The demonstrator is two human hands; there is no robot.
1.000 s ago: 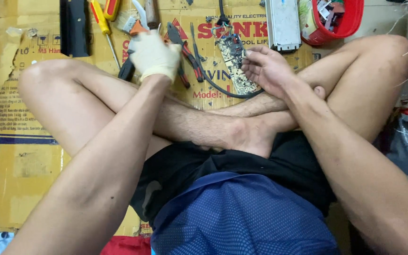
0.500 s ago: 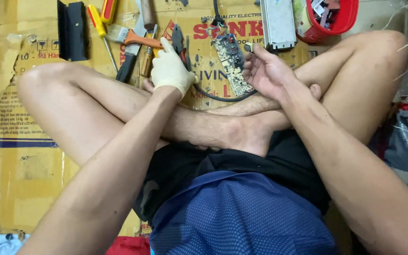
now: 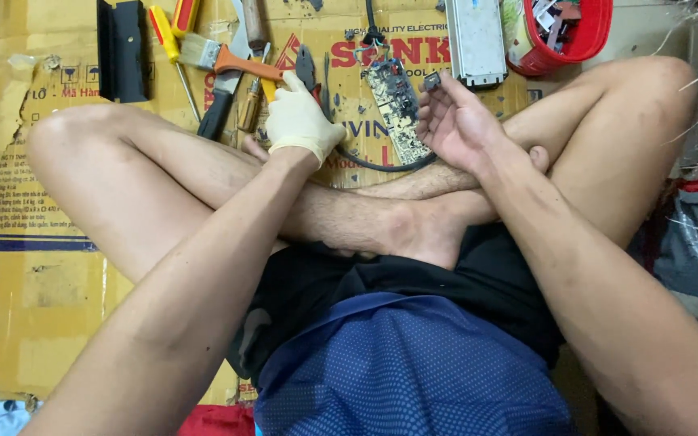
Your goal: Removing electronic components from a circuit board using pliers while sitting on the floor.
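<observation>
Flattened cardboard (image 3: 10, 242) covered the floor. The gloved left hand (image 3: 299, 121) was closed on a yellow-handled tool (image 3: 269, 87); the bare right hand (image 3: 454, 121) pinched a small dark component (image 3: 432, 80). That light pinch might let it drop among the tools.

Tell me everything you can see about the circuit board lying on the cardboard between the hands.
The circuit board is a long, narrow dark panel crowded with small pale components. It lies flat on the cardboard sheet, angled slightly. Wires leave its far end, and a black cable curves around its near end. It sits between the gloved left hand and the bare right hand, which holds a small dark part.
</observation>
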